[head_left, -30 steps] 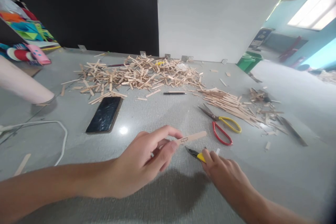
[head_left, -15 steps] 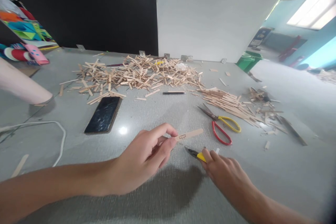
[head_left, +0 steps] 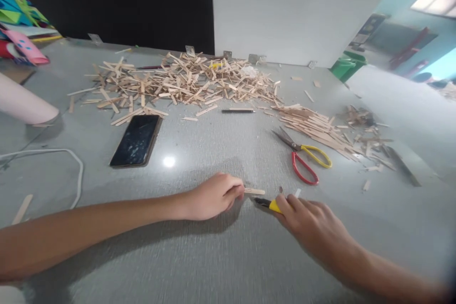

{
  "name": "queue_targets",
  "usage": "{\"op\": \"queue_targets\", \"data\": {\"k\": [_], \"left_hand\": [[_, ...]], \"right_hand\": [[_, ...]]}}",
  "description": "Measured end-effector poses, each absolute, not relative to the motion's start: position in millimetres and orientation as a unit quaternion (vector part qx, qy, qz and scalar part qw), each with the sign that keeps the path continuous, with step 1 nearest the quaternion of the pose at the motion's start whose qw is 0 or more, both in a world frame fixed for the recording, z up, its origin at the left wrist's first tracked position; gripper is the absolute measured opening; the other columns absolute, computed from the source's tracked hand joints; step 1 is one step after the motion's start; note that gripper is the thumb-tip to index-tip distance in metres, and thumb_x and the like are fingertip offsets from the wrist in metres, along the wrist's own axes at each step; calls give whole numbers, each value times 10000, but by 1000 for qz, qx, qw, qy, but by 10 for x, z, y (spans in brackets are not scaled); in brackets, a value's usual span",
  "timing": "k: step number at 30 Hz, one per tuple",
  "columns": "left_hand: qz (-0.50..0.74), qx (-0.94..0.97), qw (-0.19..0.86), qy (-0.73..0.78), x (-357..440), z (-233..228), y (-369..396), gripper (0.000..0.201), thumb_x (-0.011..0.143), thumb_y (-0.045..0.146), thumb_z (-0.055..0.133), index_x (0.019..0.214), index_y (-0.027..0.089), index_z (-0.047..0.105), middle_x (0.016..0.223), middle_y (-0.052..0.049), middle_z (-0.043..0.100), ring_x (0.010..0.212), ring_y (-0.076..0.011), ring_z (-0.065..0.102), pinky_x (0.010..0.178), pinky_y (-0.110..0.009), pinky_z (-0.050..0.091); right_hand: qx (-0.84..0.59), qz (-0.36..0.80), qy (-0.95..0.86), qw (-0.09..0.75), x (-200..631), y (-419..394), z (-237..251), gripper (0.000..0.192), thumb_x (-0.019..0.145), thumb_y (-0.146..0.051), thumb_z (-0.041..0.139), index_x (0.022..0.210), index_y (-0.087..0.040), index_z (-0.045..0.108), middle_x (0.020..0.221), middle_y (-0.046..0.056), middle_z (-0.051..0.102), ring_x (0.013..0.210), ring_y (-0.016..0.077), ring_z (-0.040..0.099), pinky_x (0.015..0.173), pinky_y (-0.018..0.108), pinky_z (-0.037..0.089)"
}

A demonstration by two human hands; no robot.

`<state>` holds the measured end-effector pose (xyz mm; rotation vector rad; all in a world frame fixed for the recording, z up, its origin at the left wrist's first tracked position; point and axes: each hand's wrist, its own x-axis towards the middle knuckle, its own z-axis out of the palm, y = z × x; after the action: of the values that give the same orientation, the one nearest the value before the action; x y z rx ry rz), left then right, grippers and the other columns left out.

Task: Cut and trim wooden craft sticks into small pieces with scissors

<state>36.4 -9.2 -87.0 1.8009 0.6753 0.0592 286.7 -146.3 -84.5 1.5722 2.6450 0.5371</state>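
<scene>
Pinching a wooden stick (head_left: 254, 191), the left hand (head_left: 213, 197) has lowered it toward the gray table (head_left: 199, 261), apparently steadying it for work. The right hand (head_left: 309, 221) grips a yellow-handled tool (head_left: 274, 206), its dark tip just off the stick's near side; scissors (head_left: 295, 147) lie farther right.

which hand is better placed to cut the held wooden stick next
Probably the right hand: it already holds the yellow-handled cutter close to the wooden stick, while the left hand is occupied gripping that stick.
</scene>
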Motion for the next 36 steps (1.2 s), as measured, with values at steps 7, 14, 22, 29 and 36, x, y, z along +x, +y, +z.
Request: {"op": "queue_targets", "data": {"k": [7, 14, 22, 29, 36], "left_hand": [[47, 781, 556, 280, 349, -867, -87, 323, 1080, 241, 442, 805, 175, 596, 614, 27, 595, 433, -87, 488, 485, -223, 319], [59, 795, 541, 269, 358, -873, -84, 341, 1078, 239, 433, 787, 177, 599, 604, 25, 591, 449, -91, 475, 502, -227, 321], [67, 809, 524, 258, 355, -925, -75, 363, 1094, 266, 442, 780, 173, 598, 592, 26, 580, 479, -94, 486, 527, -226, 337], [72, 818, 513, 249, 343, -939, -68, 355, 1092, 222, 425, 789, 173, 603, 615, 16, 611, 522, -106, 513, 571, -236, 364], [99, 833, 490, 237, 361, -975, -88, 385, 1095, 242, 421, 739, 183, 556, 598, 19, 584, 525, -108, 503, 560, -237, 346]], "right_hand": [[511, 175, 841, 36, 2915, -1452, -863, 190, 1045, -46, 488, 1117, -160, 622, 773, 8, 689, 579, 192, 688, 529, 380, 338], [515, 161, 841, 30, 2922, -1446, -893, 168, 1087, -96, 458, 1112, -170, 607, 756, -4, 677, 555, 179, 680, 527, 379, 312], [518, 154, 841, 17, 2895, -1421, -872, 200, 1128, -130, 401, 1085, -177, 591, 739, -9, 660, 536, 195, 696, 508, 388, 333], [517, 149, 842, 39, 2897, -1431, -874, 151, 1061, -68, 482, 1080, -186, 574, 748, -13, 661, 534, 199, 695, 497, 386, 292], [494, 130, 856, 81, 2953, -1249, -781, 182, 1061, -117, 516, 931, -241, 549, 665, -26, 657, 453, 191, 633, 495, 386, 169]]}}
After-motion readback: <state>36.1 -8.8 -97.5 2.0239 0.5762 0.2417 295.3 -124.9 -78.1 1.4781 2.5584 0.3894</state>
